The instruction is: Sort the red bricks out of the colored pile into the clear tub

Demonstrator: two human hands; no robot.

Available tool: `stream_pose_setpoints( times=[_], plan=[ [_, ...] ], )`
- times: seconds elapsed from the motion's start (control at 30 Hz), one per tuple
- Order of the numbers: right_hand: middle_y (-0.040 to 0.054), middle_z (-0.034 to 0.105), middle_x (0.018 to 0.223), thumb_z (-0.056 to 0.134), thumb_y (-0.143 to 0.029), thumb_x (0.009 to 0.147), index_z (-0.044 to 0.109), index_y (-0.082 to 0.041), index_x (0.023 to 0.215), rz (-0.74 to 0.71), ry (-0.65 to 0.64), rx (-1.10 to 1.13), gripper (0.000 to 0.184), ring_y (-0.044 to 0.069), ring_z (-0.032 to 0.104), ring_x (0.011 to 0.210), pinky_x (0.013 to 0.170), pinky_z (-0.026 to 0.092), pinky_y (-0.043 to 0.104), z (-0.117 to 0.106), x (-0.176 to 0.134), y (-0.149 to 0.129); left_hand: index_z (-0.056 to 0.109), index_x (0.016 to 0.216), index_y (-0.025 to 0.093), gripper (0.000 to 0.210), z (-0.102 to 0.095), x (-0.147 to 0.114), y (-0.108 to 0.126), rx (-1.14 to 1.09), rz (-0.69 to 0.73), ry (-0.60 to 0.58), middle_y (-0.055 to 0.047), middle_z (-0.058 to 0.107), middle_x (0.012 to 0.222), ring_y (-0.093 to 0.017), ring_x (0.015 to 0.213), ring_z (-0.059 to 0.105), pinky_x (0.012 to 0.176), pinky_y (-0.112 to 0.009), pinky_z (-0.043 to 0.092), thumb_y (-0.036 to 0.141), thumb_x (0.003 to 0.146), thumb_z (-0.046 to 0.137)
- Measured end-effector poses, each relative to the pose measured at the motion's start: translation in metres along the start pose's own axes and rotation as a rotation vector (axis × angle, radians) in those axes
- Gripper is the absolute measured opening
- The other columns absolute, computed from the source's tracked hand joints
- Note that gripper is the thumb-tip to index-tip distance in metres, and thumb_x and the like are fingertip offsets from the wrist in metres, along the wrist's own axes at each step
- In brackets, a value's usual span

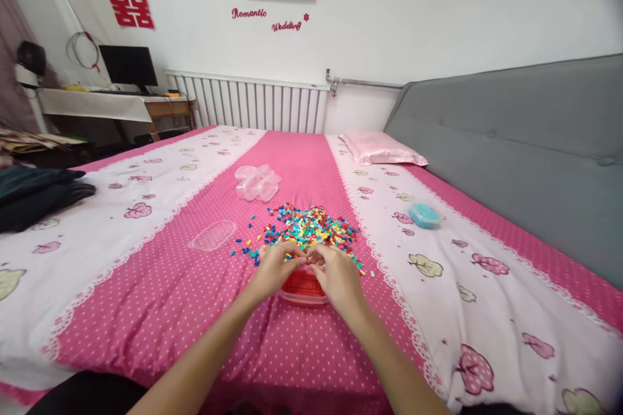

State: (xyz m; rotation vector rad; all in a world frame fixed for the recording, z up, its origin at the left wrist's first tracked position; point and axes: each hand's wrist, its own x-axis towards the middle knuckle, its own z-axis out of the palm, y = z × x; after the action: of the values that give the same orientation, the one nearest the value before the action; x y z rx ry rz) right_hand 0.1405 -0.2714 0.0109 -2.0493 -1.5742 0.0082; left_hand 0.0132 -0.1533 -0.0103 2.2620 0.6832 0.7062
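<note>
My left hand [281, 265] and my right hand [335, 272] meet fingertip to fingertip above a clear plastic box [304, 300], which holds red pieces. Both hands are closed in a pinch, and a bit of red shows between the fingertips. It looks like a small red brick, though the fingers mostly cover it. Just beyond my hands spreads a loose pile of tiny bricks [316, 226] in red, yellow, blue, teal and white. A few blue ones lie scattered to the left of the pile.
A clear lid [213, 235] lies left of the pile, with a clear compartmented tray [257, 182] behind it. On the right stands a small box of light blue pieces [424, 214]. A pink pillow [382, 147] rests farther back, and dark clothing [39, 197] lies at the left edge.
</note>
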Motion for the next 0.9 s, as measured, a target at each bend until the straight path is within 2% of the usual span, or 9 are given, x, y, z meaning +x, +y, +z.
stream_pose_setpoints(
  times=[0.2,0.4,0.5,0.67,0.8,0.9],
  plan=[
    [0.0060,0.071,0.090,0.059,-0.010,0.089,0.066,-0.024,0.099,-0.019,-0.055,-0.243,0.018,0.022,0.063,0.091,0.081,0.038,0.031,-0.004,0.001,-0.008,0.078,0.095,0.023,0.020,-0.006,-0.002,-0.007,0.027,-0.065,-0.002,-0.005,0.077,0.105,-0.025,0.102,0.066,0.090,-0.031,0.047,0.031,0.082,0.065],
    [0.0092,0.073,0.085,0.047,-0.011,0.096,0.067,-0.021,0.105,-0.076,-0.108,-0.398,0.024,0.025,0.063,0.095,0.097,0.030,0.040,0.000,0.003,-0.021,0.079,0.091,0.023,0.022,-0.006,-0.006,-0.013,0.092,-0.127,-0.066,-0.004,0.079,0.092,-0.025,0.093,0.069,0.086,-0.032,0.047,0.030,0.083,0.060],
    [0.0102,0.074,0.087,0.045,-0.012,0.097,0.067,-0.020,0.106,-0.068,-0.114,-0.437,0.026,0.025,0.064,0.094,0.098,0.028,0.042,0.003,0.002,-0.024,0.078,0.090,0.021,0.022,-0.003,-0.004,-0.014,0.118,-0.140,-0.093,-0.005,0.079,0.093,-0.024,0.091,0.069,0.086,-0.032,0.047,0.029,0.083,0.058],
    [0.0095,0.075,0.086,0.046,-0.012,0.097,0.069,-0.021,0.105,-0.049,-0.133,-0.470,0.026,0.024,0.065,0.095,0.101,0.025,0.043,0.004,0.003,-0.027,0.075,0.089,0.019,0.018,0.000,0.005,-0.018,0.139,-0.162,-0.158,-0.003,0.077,0.084,-0.021,0.082,0.069,0.078,-0.028,0.048,0.025,0.074,0.066],
    [0.0094,0.075,0.086,0.047,-0.012,0.097,0.070,-0.021,0.106,-0.040,-0.138,-0.484,0.026,0.024,0.065,0.095,0.101,0.025,0.044,0.006,0.005,-0.026,0.073,0.085,0.019,0.016,0.001,0.010,-0.018,0.178,-0.194,-0.176,-0.002,0.074,0.079,-0.021,0.082,0.068,0.079,-0.030,0.047,0.022,0.069,0.073],
    [0.0097,0.075,0.086,0.046,-0.011,0.097,0.070,-0.021,0.105,-0.037,-0.135,-0.490,0.027,0.024,0.065,0.096,0.102,0.023,0.044,0.008,0.005,-0.026,0.071,0.086,0.018,0.017,0.003,0.012,-0.018,0.191,-0.205,-0.195,-0.001,0.072,0.080,-0.020,0.083,0.067,0.081,-0.033,0.048,0.025,0.072,0.076]
  ],
)
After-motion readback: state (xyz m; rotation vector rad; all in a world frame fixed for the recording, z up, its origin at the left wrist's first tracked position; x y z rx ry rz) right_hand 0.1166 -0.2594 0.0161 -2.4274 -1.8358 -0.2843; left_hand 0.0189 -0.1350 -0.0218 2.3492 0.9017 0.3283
